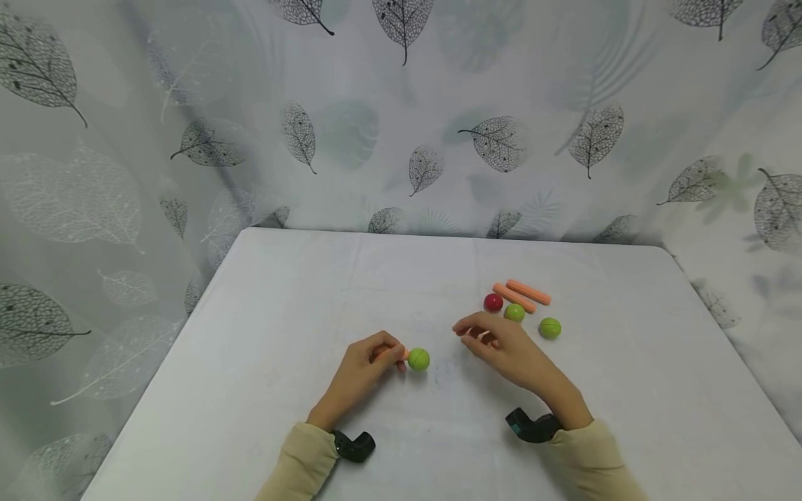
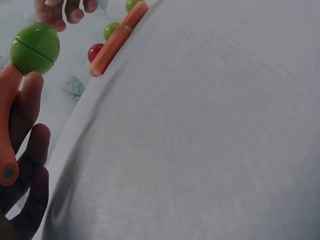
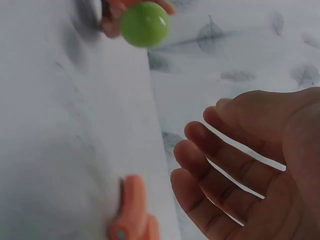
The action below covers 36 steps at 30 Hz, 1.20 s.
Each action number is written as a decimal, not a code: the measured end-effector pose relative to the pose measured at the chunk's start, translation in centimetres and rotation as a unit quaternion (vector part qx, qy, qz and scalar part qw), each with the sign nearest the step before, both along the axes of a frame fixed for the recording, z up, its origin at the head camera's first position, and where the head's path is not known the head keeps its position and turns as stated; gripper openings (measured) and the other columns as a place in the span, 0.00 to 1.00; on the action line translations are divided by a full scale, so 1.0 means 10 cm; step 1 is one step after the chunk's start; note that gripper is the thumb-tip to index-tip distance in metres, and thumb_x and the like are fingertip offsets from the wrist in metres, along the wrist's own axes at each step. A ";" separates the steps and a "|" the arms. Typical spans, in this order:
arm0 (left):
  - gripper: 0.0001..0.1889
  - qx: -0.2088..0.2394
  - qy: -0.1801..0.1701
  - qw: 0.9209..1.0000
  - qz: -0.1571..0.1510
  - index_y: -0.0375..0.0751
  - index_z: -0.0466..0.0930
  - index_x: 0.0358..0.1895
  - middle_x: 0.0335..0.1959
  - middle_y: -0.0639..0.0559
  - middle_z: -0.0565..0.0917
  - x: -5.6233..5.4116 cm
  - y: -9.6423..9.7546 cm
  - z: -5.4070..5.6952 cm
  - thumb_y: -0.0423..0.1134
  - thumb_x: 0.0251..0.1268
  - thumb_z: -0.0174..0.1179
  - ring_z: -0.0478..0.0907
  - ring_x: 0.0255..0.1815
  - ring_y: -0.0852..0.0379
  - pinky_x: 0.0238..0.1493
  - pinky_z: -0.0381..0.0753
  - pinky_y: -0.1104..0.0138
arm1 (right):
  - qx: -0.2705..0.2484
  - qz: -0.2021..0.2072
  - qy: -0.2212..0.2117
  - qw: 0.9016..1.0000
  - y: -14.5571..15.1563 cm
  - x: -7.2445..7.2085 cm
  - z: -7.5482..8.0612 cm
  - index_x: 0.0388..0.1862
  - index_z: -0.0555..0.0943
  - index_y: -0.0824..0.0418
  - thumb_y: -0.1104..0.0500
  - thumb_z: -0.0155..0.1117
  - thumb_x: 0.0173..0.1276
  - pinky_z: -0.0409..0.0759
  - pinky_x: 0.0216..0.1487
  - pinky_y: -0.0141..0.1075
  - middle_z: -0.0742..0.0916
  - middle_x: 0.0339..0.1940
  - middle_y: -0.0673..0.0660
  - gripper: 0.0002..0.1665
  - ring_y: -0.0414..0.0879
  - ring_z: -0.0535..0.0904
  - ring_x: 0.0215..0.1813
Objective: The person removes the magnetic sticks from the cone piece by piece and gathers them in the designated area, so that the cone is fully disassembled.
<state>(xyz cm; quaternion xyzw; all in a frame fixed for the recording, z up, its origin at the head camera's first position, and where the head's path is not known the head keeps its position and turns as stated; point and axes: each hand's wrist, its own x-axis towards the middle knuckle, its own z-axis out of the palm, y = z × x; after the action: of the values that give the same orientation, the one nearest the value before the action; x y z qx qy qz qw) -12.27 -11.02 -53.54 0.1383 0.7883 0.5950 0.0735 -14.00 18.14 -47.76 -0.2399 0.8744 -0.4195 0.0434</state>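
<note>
My left hand (image 1: 368,363) pinches a curved orange stick (image 2: 6,120) between thumb and fingers. A green ball (image 1: 418,359) with a groove around it sits at the stick's end, beyond the fingertips. In the left wrist view the stick's other end shows a small round grey inset. To the right, my right hand (image 1: 506,349) hovers over the white table with its fingers loosely bent and nothing in them. Just past that hand lie a red ball (image 1: 493,302), a green ball (image 1: 514,312) and another green ball (image 1: 550,328).
Two loose orange sticks (image 1: 529,291) lie side by side behind the red ball, near the back right of the white table (image 1: 282,299). A leaf-patterned curtain (image 1: 401,104) hangs along the back and sides. Each wrist carries a black camera (image 1: 354,446).
</note>
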 end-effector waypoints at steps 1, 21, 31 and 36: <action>0.11 -0.003 0.002 1.000 0.000 0.53 0.86 0.43 0.32 0.54 0.91 0.00 0.01 0.00 0.54 0.78 0.59 0.85 0.41 0.55 0.45 0.75 0.73 | -0.004 0.011 -0.005 1.000 -0.04 0.01 -0.02 0.56 0.85 0.57 0.60 0.67 0.76 0.84 0.48 0.33 0.90 0.51 0.54 0.12 0.38 0.82 0.46; 0.10 -0.015 0.035 0.999 -0.009 0.55 0.85 0.42 0.32 0.61 0.91 -0.01 0.03 -0.04 0.52 0.79 0.58 0.87 0.42 0.61 0.54 0.77 0.70 | -0.037 0.076 -0.054 0.995 -0.36 0.11 -0.24 0.69 0.77 0.59 0.50 0.65 0.78 0.84 0.54 0.36 0.86 0.59 0.53 0.26 0.39 0.84 0.50; 0.12 -0.024 0.023 0.999 -0.006 0.57 0.85 0.41 0.31 0.61 0.91 0.00 0.04 -0.04 0.56 0.77 0.58 0.86 0.45 0.61 0.54 0.76 0.71 | -0.035 0.094 -0.057 0.993 -0.45 0.14 -0.28 0.69 0.77 0.58 0.51 0.68 0.75 0.84 0.54 0.37 0.85 0.63 0.51 0.27 0.41 0.84 0.52; 0.10 -0.033 0.024 0.999 -0.009 0.58 0.86 0.42 0.32 0.60 0.91 0.01 0.05 -0.03 0.55 0.77 0.59 0.85 0.42 0.61 0.51 0.77 0.71 | -0.030 0.092 -0.059 0.994 -0.46 0.16 -0.31 0.67 0.78 0.50 0.52 0.68 0.76 0.83 0.54 0.36 0.85 0.62 0.48 0.23 0.42 0.83 0.53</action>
<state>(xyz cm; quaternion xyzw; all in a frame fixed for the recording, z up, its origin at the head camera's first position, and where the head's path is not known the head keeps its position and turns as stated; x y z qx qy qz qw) -12.18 -10.57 -53.86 0.1574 0.8079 0.5641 0.0649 -12.43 13.51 -50.84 -0.2951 0.8314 -0.4537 0.1261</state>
